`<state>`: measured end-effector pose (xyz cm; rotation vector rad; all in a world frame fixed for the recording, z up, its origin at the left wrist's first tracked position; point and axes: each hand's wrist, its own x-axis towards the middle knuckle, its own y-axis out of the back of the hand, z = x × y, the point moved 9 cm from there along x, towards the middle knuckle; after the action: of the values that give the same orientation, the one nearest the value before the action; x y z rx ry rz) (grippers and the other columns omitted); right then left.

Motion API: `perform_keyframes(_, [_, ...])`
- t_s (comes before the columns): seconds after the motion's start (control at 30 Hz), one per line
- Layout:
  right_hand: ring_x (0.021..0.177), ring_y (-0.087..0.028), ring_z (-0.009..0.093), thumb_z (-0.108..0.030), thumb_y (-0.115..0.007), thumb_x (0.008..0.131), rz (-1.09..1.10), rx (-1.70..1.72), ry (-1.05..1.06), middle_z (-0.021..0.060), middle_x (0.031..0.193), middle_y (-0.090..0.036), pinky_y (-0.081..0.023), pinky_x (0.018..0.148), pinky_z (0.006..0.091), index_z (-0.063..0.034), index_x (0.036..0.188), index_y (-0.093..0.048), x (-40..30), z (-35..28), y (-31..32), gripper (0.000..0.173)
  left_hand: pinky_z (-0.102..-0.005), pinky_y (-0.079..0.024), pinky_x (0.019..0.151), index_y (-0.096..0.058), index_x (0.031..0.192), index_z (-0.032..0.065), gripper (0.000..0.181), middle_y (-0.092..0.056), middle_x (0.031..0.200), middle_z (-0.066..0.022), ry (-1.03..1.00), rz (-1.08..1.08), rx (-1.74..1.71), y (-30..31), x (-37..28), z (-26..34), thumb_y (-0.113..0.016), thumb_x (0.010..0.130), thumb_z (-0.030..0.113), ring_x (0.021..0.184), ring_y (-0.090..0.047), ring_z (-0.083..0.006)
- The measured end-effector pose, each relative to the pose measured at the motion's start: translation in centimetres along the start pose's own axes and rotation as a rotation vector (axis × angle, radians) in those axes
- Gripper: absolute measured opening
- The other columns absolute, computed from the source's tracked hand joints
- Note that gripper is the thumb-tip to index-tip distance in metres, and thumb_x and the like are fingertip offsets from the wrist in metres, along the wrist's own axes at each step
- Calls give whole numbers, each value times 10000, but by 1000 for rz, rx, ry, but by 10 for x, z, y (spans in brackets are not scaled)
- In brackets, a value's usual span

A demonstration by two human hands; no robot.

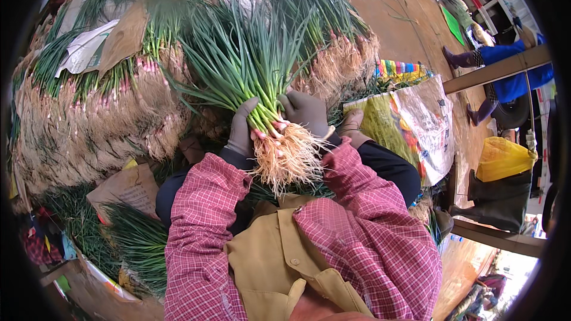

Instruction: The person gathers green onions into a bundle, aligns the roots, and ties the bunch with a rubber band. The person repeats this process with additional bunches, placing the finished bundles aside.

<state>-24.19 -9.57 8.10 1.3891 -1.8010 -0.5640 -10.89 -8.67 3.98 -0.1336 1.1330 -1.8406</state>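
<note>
A bunch of green onions [263, 71] is held in front of me, its pale roots hanging toward my chest and its long leaves fanning away. My left hand [242, 127], in a grey glove, grips the bunch on its left side just above the pinkish bulbs. On the opposite side my right hand [305, 111], also gloved, has its fingers closed around the stalks. The palms and some fingertips are hidden behind the stems. Beyond the leaves lies a pile of more green onions [332, 40], roots turned toward me.
Stacked green onions [102, 111] with matted roots fill the left, partly under a torn white sack [84, 47]. A printed woven sack [401, 125] stands at my right knee. A wooden rail [495, 71], dark rubber boots [497, 200] and a person in blue [508, 53] are farther right.
</note>
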Motion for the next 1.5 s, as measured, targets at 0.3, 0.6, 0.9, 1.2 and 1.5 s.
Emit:
perform_keyframes(0.3, [757, -647, 126, -490, -613, 921, -444, 601, -654, 84, 985, -701, -505, 643, 251, 9, 1284, -585, -19, 132, -44, 618, -369, -521, 384, -604, 1040, -94, 653, -662, 763, -214, 9, -107, 20, -6, -8, 28, -511, 930, 543, 470, -591, -262])
perform_keyframes(0.6, [444, -386, 62, -332, -652, 936, -528, 864, -450, -45, 570, -452, -288, 414, 234, -51, 825, -631, 17, 36, -14, 303, -312, -551, 484, -615, 1072, -53, 585, -674, 738, -159, -136, 47, 87, -14, -15, 38, -470, 964, 504, 550, -643, -228])
perform_keyframes(0.9, [645, -593, 155, -340, -619, 976, -425, 398, 46, 91, 719, -647, -487, 650, 319, -52, 956, -682, -8, -9, 1, 296, -340, -572, 610, -600, 1057, -78, 489, -673, 782, -180, -81, -1, -82, 0, -7, 12, -524, 941, 392, 639, -667, -268])
perform_keyframes(1.2, [1051, -668, 346, -420, -621, 891, -1153, -572, 0, 199, 1111, -693, -517, 924, 431, -69, 1142, -700, -96, 234, -86, 439, -325, -528, 394, -556, 1156, -129, 616, -660, 796, -202, -147, 50, 361, -12, -18, 50, -486, 962, 452, 535, -623, -227])
perform_keyframes(1.5, [668, -568, 97, -425, -642, 933, -801, 655, -194, 41, 866, -670, -474, 602, 250, -8, 1184, -621, 2, 11, -29, 487, -301, -554, 523, -565, 1160, -122, 557, -684, 887, -213, -17, -156, -97, -10, -13, 25, -505, 950, 391, 642, -649, -224])
